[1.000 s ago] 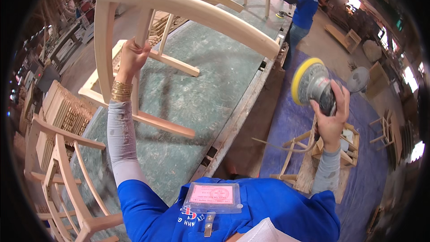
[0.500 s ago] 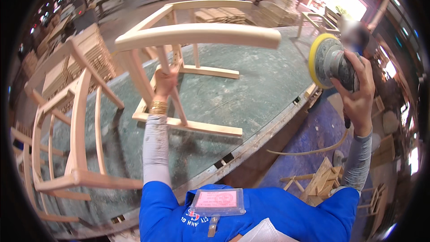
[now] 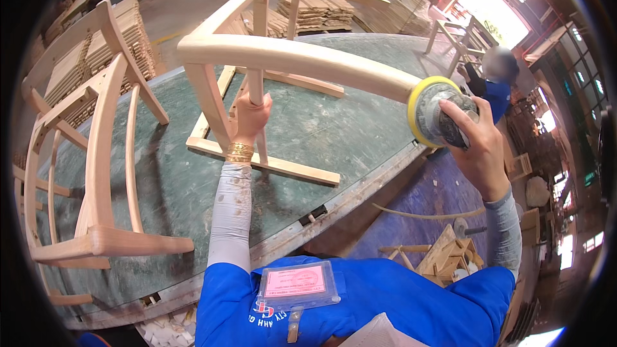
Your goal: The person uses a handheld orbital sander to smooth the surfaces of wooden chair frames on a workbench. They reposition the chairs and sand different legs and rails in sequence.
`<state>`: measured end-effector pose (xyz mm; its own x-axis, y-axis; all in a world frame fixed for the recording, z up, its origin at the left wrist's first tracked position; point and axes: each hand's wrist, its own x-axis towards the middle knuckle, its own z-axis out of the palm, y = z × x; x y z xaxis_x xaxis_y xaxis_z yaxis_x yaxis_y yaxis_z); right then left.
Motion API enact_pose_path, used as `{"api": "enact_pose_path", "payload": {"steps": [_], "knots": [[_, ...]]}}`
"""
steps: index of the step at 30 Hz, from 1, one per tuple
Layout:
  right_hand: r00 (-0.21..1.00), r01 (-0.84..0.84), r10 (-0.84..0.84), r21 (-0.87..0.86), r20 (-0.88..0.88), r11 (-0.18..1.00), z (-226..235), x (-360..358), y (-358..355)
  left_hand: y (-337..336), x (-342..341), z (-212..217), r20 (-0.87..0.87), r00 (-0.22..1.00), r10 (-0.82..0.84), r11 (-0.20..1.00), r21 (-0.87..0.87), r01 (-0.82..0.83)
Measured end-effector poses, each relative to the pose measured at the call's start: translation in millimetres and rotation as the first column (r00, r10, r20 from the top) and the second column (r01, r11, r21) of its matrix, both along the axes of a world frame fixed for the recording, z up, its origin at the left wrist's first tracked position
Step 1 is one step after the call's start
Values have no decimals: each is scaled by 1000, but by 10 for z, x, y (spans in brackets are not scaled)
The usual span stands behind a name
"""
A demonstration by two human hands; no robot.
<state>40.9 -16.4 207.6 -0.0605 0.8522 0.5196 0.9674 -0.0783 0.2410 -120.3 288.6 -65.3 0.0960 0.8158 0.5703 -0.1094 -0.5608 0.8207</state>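
A pale wooden chair frame stands tilted on the green-topped workbench, its long curved rail running toward my right. My left hand is wrapped round one of its upright spindles, below that rail. In my right hand is a round power sander with a yellow-edged pad. The pad's edge meets the right end of the curved rail; whether it presses on the wood I cannot tell. My right fingers curl over the sander's body.
Another wooden chair frame stands at the bench's left. Stacked slats lie behind it, with more wood piles farther back. A person in blue is beyond the bench at right, near another frame. Wood scraps and a hose lie below right.
The sander in my right hand has come left and down to the curved rail's end. My left hand keeps its hold, and the chair frame's rail now reaches farther right in view.
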Motion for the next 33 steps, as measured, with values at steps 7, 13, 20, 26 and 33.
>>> {"api": "enact_pose_path", "payload": {"steps": [7,13,20,26,33], "knots": [[979,-49,38,51,201,998,-171,-67,158,49,-17,-109,5,999,-32,999,-15,32],[975,61,-92,156,202,986,-215,82,-118,30,18,-70,22,1000,4,998,63,-5],[997,70,-72,88,26,994,-106,-84,120,-23,-21,-29,35,999,-25,1000,6,25],[994,111,-110,54,-22,992,60,-50,88,-40,13,12,46,998,-30,999,12,30],[999,46,-44,50,-24,998,112,-93,188,-16,-50,28,23,999,-47,999,18,47]]}}
